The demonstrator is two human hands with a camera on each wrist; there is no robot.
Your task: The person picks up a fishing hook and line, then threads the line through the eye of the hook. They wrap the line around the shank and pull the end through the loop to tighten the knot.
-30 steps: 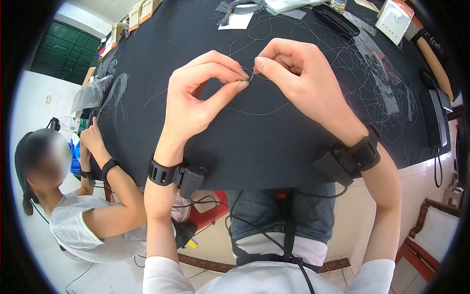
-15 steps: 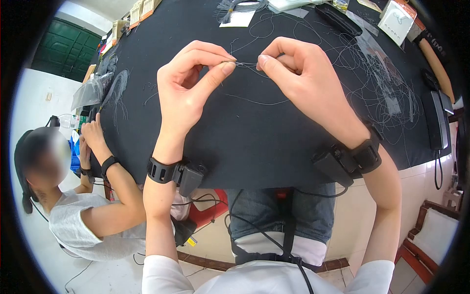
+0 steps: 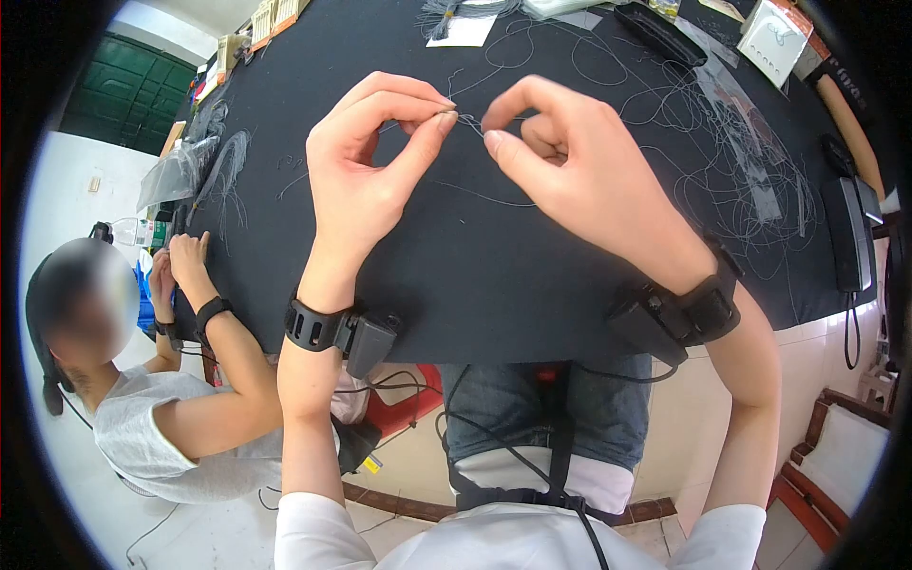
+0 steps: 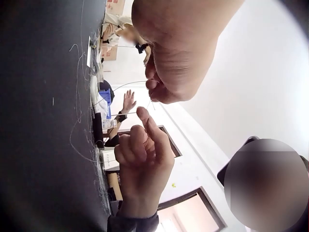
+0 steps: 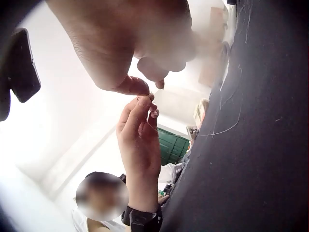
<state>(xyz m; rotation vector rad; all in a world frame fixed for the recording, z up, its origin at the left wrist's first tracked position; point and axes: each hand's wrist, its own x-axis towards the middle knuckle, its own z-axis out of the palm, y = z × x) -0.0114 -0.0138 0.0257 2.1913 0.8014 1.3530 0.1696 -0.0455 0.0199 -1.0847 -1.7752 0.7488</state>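
In the head view, the left hand [image 3: 366, 176] pinches a thin grey cord [image 3: 467, 119] between thumb and fingertips above the black-covered table [image 3: 494, 294]. Just to its right, the right hand [image 3: 594, 166] has its thumb and index finger parted beside the cord, its other fingers bent. No grip by the right hand shows. The left wrist view has the left hand [image 4: 178, 53] above the right hand [image 4: 145, 154], with fine strands between them. From the right wrist, the left fingertips are seen close below the right thumb, a curved strand [image 5: 217, 133] trailing toward the table.
A loose tangle of grey cord [image 3: 708, 142] covers the table's right side, near a black case [image 3: 660, 35] and a white box [image 3: 774, 43]. A cord bundle [image 3: 446, 17] lies at the back. Another person [image 3: 204, 418] sits at the left, near plastic bags [image 3: 174, 174].
Both hands were close together at first; the left hand then moved left and slightly away from the body, still pinching the cord. The right thumb and index finger have since parted.
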